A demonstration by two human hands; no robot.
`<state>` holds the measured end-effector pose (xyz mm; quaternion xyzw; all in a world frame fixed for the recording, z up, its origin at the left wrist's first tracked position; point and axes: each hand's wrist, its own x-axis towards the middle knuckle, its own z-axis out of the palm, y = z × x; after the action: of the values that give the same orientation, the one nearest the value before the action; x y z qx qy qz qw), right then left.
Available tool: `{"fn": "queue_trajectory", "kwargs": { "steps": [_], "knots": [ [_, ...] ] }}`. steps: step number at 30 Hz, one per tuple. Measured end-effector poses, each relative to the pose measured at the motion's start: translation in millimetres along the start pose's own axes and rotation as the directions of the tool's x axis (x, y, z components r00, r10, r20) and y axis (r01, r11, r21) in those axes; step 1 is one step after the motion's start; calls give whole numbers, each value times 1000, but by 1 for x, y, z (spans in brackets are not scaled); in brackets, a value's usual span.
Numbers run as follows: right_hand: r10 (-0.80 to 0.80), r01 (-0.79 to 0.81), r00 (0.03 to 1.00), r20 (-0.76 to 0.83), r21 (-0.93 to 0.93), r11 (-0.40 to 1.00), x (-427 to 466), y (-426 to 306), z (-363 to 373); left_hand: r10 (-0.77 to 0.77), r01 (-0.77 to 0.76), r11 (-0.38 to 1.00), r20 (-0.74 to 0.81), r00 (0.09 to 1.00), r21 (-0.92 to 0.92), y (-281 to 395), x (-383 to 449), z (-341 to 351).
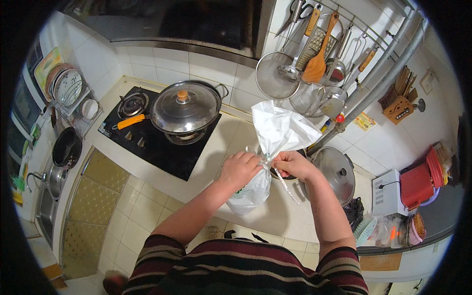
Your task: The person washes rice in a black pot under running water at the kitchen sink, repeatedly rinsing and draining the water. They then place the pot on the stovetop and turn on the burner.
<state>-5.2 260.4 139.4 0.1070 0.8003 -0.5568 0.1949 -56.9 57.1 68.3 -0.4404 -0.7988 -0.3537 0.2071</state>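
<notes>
A white plastic bag (249,195) stands on the pale countertop, gathered into a narrow neck, with its top (282,125) flaring out above. My left hand (241,167) grips the neck from the left, its fingers bent over the gathered plastic. On the other side, my right hand (293,165) pinches a thin white strip (289,190) at the neck, and the strip's end hangs down. What the bag holds cannot be seen. Behind the bag and my right hand, a dark round pan is partly hidden.
A lidded wok (186,110) with an orange handle sits on the black gas hob (177,158). A large lidded pot (332,177) stands right of my right hand. Ladles, strainers and a wooden spatula (316,68) hang from a wall rail. The sink (46,214) lies far left.
</notes>
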Motion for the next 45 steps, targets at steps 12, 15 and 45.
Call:
{"fn": "queue_trajectory", "kwargs": {
  "steps": [12, 15, 45],
  "knots": [
    [-612, 368, 761, -217, -632, 682, 2, 24, 35, -383, 93, -205, 168, 908, -974, 19, 40, -70],
    [-761, 344, 604, -235, -785, 515, 4, 24, 49, -149, -23, 177, -50, 988, -984, 33, 46, -110],
    [-84, -137, 973, -214, -833, 536, -78, 236, -52, 440, -646, 748, 618, 651, 149, 109, 44, -142]
  ]
}}
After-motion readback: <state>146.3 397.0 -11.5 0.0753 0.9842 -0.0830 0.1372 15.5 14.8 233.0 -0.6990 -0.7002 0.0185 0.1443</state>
